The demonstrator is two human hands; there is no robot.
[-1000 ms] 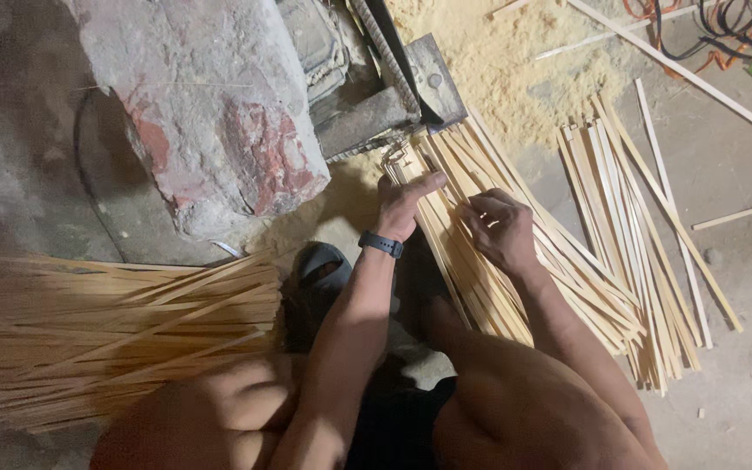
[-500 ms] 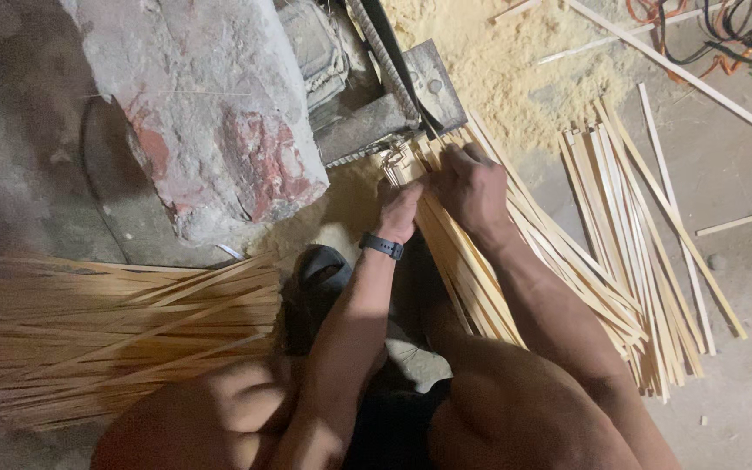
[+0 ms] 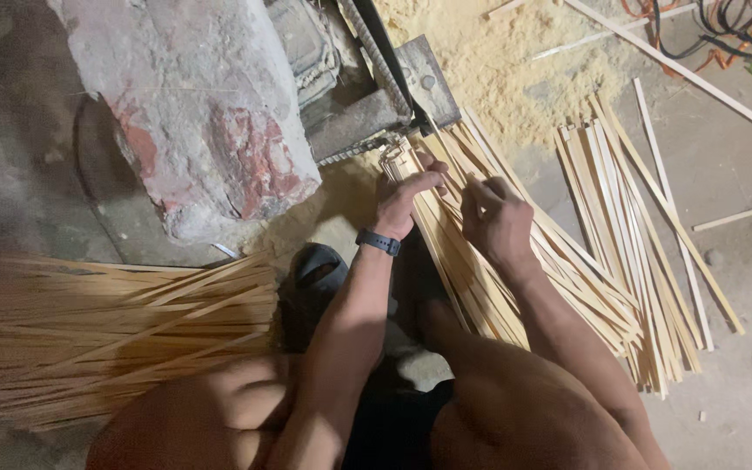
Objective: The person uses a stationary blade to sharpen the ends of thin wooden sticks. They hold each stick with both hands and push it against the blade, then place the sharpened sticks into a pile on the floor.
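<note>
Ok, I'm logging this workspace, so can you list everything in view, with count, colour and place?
Bamboo strips under the hands: many, pale yellow, bundle running from the machine toward lower right.
Loose strips: many, pale yellow, floor at right.
Thin splints: large pile, yellow, floor at left.
Machine: one, dark grey metal, top centre.
Block: one, grey with red patches, upper left.
Sawdust: heap, tan, top centre-right.
Cables: several, orange and black, top right.
Sandal: one, black, centre.
Wristband: one, black, left wrist.
Left hand: on the bundle's end.
Right hand: on the bundle.
</note>
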